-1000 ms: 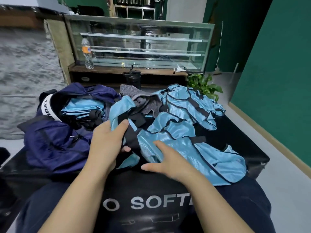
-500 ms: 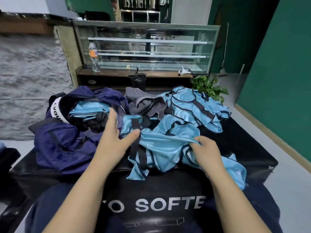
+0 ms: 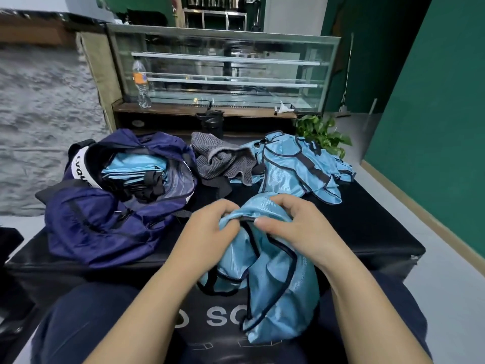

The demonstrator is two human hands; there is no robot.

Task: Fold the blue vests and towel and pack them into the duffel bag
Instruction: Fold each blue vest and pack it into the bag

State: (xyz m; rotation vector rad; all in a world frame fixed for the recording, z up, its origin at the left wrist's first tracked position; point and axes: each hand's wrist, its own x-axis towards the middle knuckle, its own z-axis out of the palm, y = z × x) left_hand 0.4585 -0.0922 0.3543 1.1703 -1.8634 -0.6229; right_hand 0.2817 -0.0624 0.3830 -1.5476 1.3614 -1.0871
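Nearest, a loose vest [image 3: 273, 279] hangs bunched over the near edge of the black tabletop [image 3: 367, 232], its lower part draped down toward the person's lap. Both hands grip its top edge: the left hand [image 3: 210, 232] has its fingers curled into a gather of cloth, and the right hand [image 3: 294, 227] pinches the dark-trimmed hem just beside it, thumb and fingers closed on the fabric.

The step in hand looks like finding the vest's shoulders before folding. To do it well, the hands should slide apart along the trim until the cloth hangs flat, then lay it on the bare tabletop and fold it down to the size of those already packed.

Farther left, the duffel [image 3: 105, 219] lies open with folded vests [image 3: 133, 169] stacked inside; there seems to be room on top, though its depth is hard to judge. Behind it the grey towel [image 3: 223, 158] lies crumpled, touching the pile [image 3: 296, 166] of unfolded vests at the far right.
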